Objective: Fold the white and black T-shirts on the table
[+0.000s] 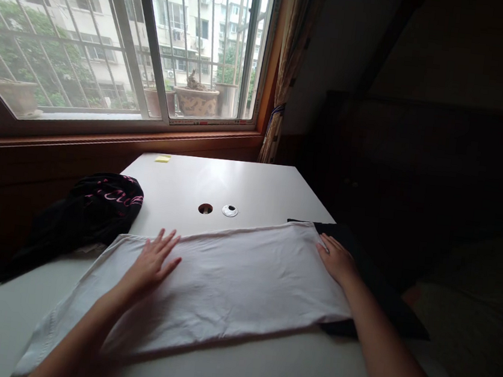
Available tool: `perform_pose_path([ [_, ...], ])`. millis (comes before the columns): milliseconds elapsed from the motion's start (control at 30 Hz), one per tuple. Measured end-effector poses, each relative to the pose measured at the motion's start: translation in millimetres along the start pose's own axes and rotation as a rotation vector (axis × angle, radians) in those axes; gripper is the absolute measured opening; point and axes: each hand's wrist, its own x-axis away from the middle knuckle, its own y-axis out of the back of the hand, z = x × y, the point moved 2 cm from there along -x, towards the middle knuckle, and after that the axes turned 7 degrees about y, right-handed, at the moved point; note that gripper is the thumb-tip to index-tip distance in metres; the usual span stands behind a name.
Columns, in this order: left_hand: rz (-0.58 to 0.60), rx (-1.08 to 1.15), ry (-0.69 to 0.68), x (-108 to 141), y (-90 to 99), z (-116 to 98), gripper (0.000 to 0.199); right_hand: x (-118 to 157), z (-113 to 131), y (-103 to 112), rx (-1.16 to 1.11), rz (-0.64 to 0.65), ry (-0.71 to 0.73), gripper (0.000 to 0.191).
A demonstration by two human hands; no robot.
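A white garment (241,278), probably a shirt, lies as a long folded strip across the white table (252,182). On its left part my left hand (157,256) rests palm down with fingers spread. My right hand (337,257) lies at the garment's right end, fingers stretched out along the edge. Under that end is a dark cloth (383,306), reaching out to the right. Light wrinkles run over the white fabric, and its lower left corner trails toward me beside my left forearm.
A black garment with pink lettering (104,202) hangs over the table's left edge. Beyond the white fabric are a cable hole (205,209), a round grommet cap (229,211) and a yellow sticky note (163,158). A barred window and a tied curtain (280,95) stand behind.
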Motion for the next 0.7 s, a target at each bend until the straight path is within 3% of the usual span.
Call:
perform_pose_path([
  [200, 0.169, 0.095, -0.457, 14, -28.3, -153, 0.066, 1, 4, 4, -0.005, -0.004, -0.018, 0.054],
  [267, 0.182, 0.130, -0.545, 16, -35.9, -184, 0.068, 2, 6, 5, -0.006, -0.009, -0.016, 0.055],
  [333, 0.196, 0.144, -0.572, 15, -41.7, -196, 0.071, 3, 7, 6, -0.002, -0.016, -0.012, 0.054],
  [467, 0.194, 0.104, -0.509, 7, -45.5, -175, 0.070, 5, 8, 8, 0.006, -0.030, -0.001, 0.053],
  [700, 0.100, -0.069, -0.266, 1, -27.4, -79, 0.066, 5, 0, 6, -0.055, -0.086, 0.003, 0.055],
])
